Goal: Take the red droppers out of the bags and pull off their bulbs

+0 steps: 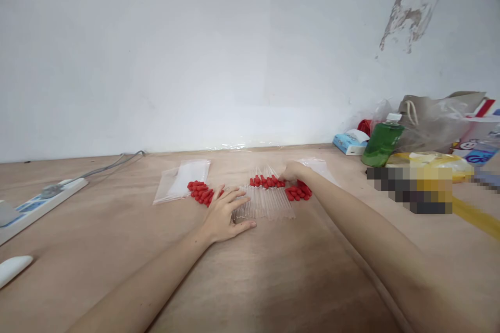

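Observation:
Clear glass dropper tubes lie side by side on the wooden table. Across their far ends runs a row of red rubber dropper bulbs, with thin glass tips pointing away beyond it. My left hand rests with fingers spread over the left end of the tubes, holding nothing. Next to it is a heap of loose red bulbs. My right hand is bent down at the right end of the bulb row, fingers drawn together; what they hold is hidden. Below its wrist lie more red bulbs.
Clear plastic bags lie at the left, another bag behind my right wrist. A power strip with a grey cable is far left. A tissue pack, a green bottle and bags stand at right against the wall.

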Demonstrator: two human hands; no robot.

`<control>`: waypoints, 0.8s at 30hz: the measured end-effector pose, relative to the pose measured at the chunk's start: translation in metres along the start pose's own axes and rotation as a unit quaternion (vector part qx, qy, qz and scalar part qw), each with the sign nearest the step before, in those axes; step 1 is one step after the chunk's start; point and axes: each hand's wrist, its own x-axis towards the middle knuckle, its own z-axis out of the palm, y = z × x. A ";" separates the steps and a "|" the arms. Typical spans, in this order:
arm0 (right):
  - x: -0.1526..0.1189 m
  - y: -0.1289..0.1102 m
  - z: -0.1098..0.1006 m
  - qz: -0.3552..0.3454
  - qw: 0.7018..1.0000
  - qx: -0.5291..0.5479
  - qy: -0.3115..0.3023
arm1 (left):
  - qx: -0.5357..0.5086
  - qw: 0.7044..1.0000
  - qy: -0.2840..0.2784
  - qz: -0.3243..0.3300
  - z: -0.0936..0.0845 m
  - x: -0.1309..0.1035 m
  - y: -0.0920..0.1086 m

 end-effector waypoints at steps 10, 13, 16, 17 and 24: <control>0.005 -0.004 -0.009 0.022 0.997 0.050 -0.063 | -0.004 1.000 -0.010 0.010 0.001 0.000 0.000; -0.010 -0.001 -0.024 0.000 0.996 0.085 -0.035 | 0.003 1.000 0.005 0.010 0.000 -0.001 0.000; -0.034 0.008 -0.031 -0.052 0.990 0.132 0.017 | 0.006 0.999 0.039 0.013 0.002 -0.002 -0.001; -0.044 0.013 -0.030 -0.071 0.986 0.146 0.043 | 0.007 0.998 0.059 0.012 0.002 -0.002 -0.001; -0.122 0.040 0.025 -0.322 0.885 0.060 0.332 | 0.008 0.975 0.222 0.012 0.002 -0.001 0.014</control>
